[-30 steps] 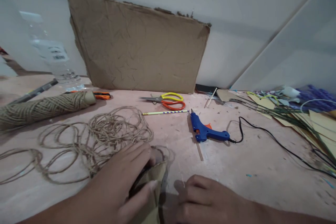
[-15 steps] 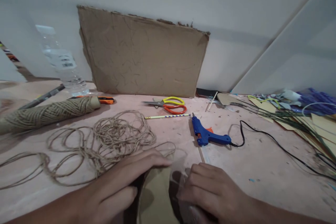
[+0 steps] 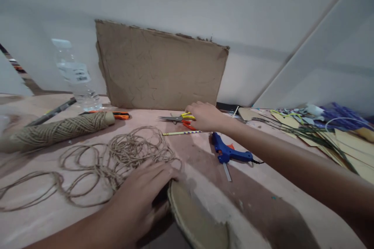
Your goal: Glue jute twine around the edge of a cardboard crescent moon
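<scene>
My left hand [image 3: 146, 190] is closed on the edge of a curved cardboard piece [image 3: 201, 218] at the bottom of the view; part of its grip is hidden. My right hand [image 3: 206, 116] reaches across the table onto the handles of the scissors [image 3: 179, 119], with its fingers bent over them. The blades point left, and a yellow and a red handle show in part. Just in front of the scissors lies a patterned pencil [image 3: 178, 133]. A blue glue gun [image 3: 233, 153] with a clear glue stick lies under my right forearm. Loose twine [image 3: 137, 148] is heaped beyond my left hand.
A cardboard sheet [image 3: 163, 68] leans on the wall. To the left are a water bottle [image 3: 77, 76], a twine roll [image 3: 64, 130] and an orange cutter [image 3: 121, 115]. At right lie green stems [image 3: 309, 132], tan sheets [image 3: 350, 148] and purple material [image 3: 341, 116].
My right hand has left the cardboard piece and moved forward to the scissors' handles. My left hand stays on the cardboard, which is now tilted to the right.
</scene>
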Motion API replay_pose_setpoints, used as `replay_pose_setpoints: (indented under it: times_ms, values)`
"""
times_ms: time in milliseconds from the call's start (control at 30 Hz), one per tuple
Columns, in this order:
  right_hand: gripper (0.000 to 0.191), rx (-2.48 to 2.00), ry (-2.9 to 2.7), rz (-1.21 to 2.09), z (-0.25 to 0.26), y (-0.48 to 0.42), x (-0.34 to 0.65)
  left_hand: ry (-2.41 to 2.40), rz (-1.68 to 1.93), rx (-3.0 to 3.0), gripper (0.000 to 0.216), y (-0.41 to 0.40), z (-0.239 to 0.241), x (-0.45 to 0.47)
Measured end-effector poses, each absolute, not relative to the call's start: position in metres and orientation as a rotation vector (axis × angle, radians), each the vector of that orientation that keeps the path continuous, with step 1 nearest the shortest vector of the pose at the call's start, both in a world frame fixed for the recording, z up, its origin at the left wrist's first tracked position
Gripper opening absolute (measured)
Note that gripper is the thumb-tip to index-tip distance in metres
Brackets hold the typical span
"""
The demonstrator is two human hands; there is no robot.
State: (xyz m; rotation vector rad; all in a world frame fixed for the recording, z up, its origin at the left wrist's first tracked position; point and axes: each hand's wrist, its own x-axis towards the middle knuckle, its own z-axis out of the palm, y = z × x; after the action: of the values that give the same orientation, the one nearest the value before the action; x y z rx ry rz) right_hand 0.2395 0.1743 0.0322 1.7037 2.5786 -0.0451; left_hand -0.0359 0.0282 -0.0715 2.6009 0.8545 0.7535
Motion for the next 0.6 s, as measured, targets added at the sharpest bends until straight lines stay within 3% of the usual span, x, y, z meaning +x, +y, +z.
replay_pose_setpoints:
  times_ms: [67,233,467,600]
  values:
    - [0.045,1.654,2.442,-0.102,0.034,0.198,0.221,0.863,0.783,2.652,0.019,0.028,-0.071,-0.034]
    - [0.049,1.596,2.331,-0.140,0.031,0.220,0.200,0.858,0.827,2.737,0.022,0.023,-0.071,-0.030]
    - [0.049,1.568,2.694,-0.069,0.038,0.206,0.215,0.864,0.945,2.580,0.009,0.026,-0.062,-0.030]
    - [0.037,1.673,2.958,-0.078,0.059,0.183,0.234,1.003,1.000,2.406,0.024,0.029,-0.057,-0.031]
